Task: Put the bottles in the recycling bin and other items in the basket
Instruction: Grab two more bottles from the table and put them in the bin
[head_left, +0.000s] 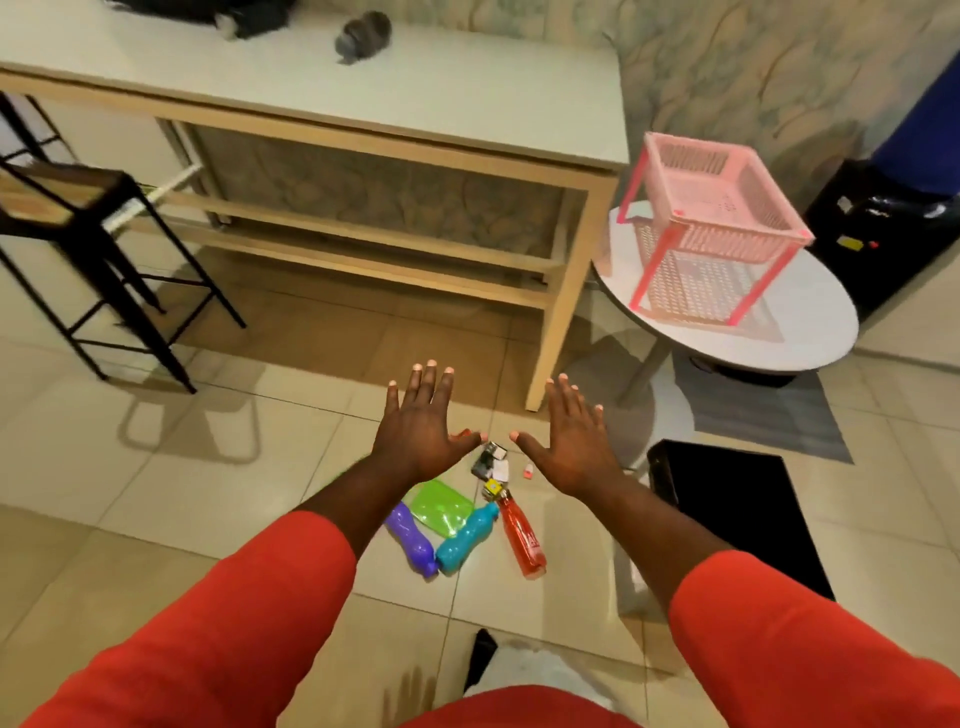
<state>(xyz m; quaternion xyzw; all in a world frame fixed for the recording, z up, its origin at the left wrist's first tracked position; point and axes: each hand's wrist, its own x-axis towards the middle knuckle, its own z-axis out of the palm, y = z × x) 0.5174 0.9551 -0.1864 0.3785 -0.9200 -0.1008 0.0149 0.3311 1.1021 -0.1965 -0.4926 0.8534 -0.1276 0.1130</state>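
Observation:
On the tiled floor below me lie a purple bottle (413, 543), a teal bottle (465, 538) and a red bottle (523, 538). A flat green pouch (440, 506) rests between them, with a small dark packet (485, 460), a yellow cube (492, 487) and a tiny white-and-red item (528, 472) just beyond. My left hand (423, 421) and my right hand (571, 441) hover palm-down above the pile, fingers spread, holding nothing. A black bin (748, 525) stands to the right. A pink basket (711, 228) sits on a round white table (810, 332).
A long wooden table (363, 98) stands ahead with dark things on top. A black metal stool (78, 208) is at the left. A black water dispenser (883, 228) stands at the far right, and a grey mat (763, 415) lies under the round table.

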